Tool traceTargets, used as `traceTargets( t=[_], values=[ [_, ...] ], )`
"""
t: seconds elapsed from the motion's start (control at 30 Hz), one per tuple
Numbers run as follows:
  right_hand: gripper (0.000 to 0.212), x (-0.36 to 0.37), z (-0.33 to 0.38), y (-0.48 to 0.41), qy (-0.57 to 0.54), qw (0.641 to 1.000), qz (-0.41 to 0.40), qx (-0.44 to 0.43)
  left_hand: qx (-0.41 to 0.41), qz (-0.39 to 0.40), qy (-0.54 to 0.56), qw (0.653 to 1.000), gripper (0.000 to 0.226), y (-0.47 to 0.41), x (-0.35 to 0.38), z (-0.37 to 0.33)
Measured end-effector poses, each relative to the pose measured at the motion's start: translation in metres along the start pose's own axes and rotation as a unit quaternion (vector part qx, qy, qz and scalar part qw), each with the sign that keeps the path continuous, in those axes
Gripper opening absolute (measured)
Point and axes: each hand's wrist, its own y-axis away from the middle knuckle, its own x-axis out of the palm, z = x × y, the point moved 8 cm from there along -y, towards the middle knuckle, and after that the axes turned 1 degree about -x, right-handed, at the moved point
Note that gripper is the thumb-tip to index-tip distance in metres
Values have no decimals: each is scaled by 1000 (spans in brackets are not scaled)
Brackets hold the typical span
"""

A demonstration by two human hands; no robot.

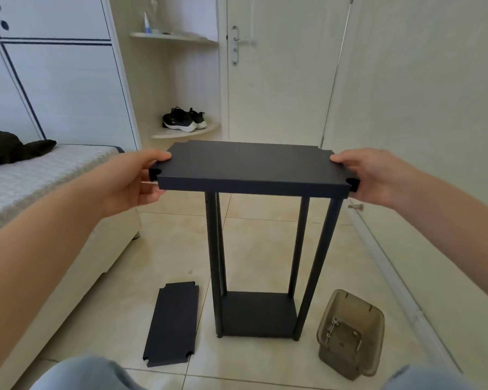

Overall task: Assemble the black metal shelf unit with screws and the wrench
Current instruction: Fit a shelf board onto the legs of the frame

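A black shelf frame stands upright on the tiled floor, with a bottom shelf (pixel 258 313) and black posts (pixel 216 263) rising from its corners. A black shelf panel (pixel 251 167) sits level at the top of the posts. My left hand (pixel 133 181) grips the panel's left end, thumb on top and fingers underneath. My right hand (pixel 375 175) grips the right end the same way. A third black shelf panel (pixel 172 325) lies flat on the floor left of the frame. Several silver screws (pixel 334 326) lie in a smoky plastic bin (pixel 350 333) at the right. No wrench can be made out.
A bed (pixel 40 187) with a pale cover runs along the left, a dark garment on it. A closed white door (pixel 279 66) and corner shelves with black sneakers (pixel 183 119) are behind. A wall runs along the right. My knees are at the bottom edge.
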Motion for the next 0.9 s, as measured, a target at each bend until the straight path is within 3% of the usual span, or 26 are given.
traceTargets(
  t=[0.2, 0.37, 0.63, 0.9],
  values=[
    [26, -29, 24, -52, 90, 994, -64, -25, 24, 10, 10, 1000, 21, -28, 34, -16],
    [29, -33, 25, -87, 127, 991, -43, 15, 48, 0, -9, 999, 28, -55, 45, -30],
    [11, -33, 14, -126, 138, 987, -50, 62, 40, -20, 7, 999, 30, -94, 50, -24],
    [24, -30, -6, -145, 168, 982, -37, 74, 8, -10, 32, 999, 30, -115, 50, 7]
  ],
)
